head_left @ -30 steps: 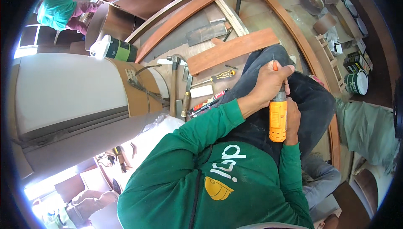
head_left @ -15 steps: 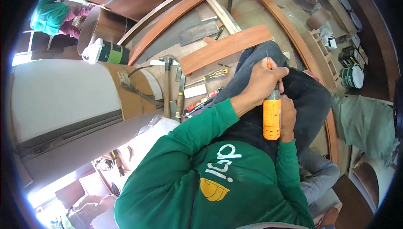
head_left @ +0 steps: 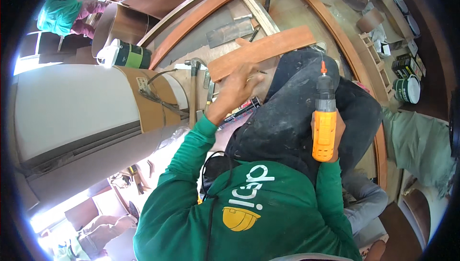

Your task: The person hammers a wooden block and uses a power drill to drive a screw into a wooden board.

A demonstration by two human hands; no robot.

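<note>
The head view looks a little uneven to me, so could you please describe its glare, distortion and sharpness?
In the head view, glare washes out the lower left; also in the head view, the long brown strip at upper right bows with the fisheye, and the corners go black; the orange drill in the right hand looks fairly sharp there.

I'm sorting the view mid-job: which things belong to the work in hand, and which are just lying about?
Likely in the work:
- orange drill, gripped by the right hand
- reddish-brown board, beside the left hand; contact unclear

Apparently just lying about:
- hammer
- dark bucket with green band
- green-and-white bucket
</note>
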